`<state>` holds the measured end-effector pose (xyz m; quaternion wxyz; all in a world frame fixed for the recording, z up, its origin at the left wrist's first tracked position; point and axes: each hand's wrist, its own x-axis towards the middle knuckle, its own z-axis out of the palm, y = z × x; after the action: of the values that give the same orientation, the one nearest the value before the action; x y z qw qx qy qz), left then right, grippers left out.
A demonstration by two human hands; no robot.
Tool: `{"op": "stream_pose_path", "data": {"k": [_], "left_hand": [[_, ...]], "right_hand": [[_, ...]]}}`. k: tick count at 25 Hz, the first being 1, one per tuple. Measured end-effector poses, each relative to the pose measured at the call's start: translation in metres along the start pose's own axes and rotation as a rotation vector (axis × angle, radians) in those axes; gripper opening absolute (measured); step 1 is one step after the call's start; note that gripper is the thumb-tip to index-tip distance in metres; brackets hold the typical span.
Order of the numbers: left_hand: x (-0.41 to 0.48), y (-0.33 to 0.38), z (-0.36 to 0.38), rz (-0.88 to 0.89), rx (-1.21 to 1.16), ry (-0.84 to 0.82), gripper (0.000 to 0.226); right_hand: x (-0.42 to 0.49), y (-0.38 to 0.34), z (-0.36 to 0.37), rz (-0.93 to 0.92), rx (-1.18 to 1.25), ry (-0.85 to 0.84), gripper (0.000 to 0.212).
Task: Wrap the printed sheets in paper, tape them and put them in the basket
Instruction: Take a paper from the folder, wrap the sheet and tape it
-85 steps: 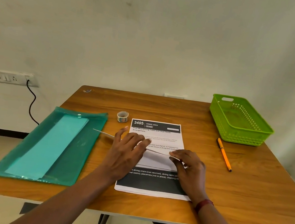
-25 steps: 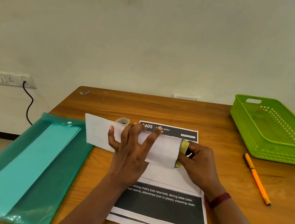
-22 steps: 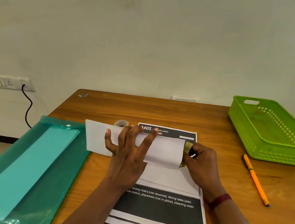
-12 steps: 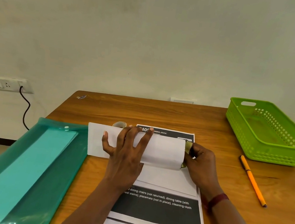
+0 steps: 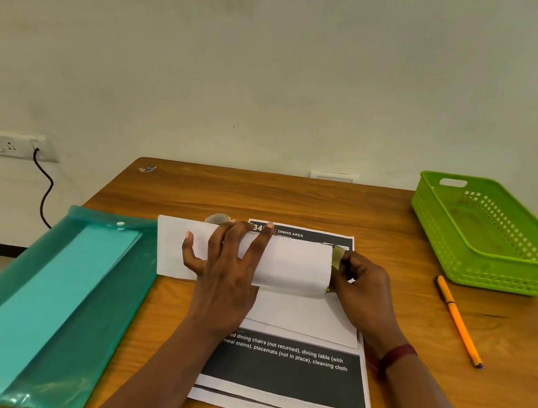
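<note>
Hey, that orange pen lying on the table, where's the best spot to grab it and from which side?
Probably pinch the orange pen mid-barrel from above, fingers across its width. It lies flat on the table, slanting away from the right hand, with bare wood on both sides.

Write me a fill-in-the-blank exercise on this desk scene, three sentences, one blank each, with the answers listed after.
1. The left hand presses flat on the folded white ____.
2. The orange pen lies between the printed sheets and the green ____.
3. The right hand holds a strip of tape at the fold's ____ end.

Answers: paper; basket; right
</note>
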<state>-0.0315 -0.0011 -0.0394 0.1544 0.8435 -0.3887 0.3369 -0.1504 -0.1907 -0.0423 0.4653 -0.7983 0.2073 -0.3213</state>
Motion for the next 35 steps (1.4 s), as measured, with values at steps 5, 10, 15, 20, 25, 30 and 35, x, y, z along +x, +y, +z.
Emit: {"op": "stream_pose_path", "data": {"k": [5, 10, 15, 20, 25, 30, 35], "left_hand": [[0.004, -0.012, -0.001, -0.157, -0.006, 0.1, 0.101], [0.014, -0.03, -0.002, -0.247, 0.014, 0.133, 0.097], [0.014, -0.045, -0.003, -0.258, 0.009, 0.018, 0.09], [0.006, -0.057, 0.0, -0.291, 0.002, -0.036, 0.094], [0.0, -0.062, 0.006, -0.324, -0.021, -0.067, 0.096], [-0.001, -0.061, 0.01, -0.321, -0.032, -0.083, 0.097], [-0.002, -0.061, 0.01, -0.332, -0.043, -0.089, 0.099]], "right_hand": [[-0.006, -0.004, -0.011, -0.05, -0.13, -0.144, 0.054], [-0.013, -0.017, -0.005, -0.269, -0.63, -0.365, 0.076], [-0.016, -0.02, 0.001, -0.322, -0.785, -0.491, 0.089], [-0.013, -0.013, 0.001, -0.283, -0.663, -0.361, 0.074], [-0.003, -0.002, -0.016, -0.297, -0.582, -0.102, 0.03], [0.006, 0.002, -0.036, -0.246, -0.559, 0.14, 0.023], [0.007, 0.0, -0.043, -0.2, -0.435, 0.344, 0.019]]}}
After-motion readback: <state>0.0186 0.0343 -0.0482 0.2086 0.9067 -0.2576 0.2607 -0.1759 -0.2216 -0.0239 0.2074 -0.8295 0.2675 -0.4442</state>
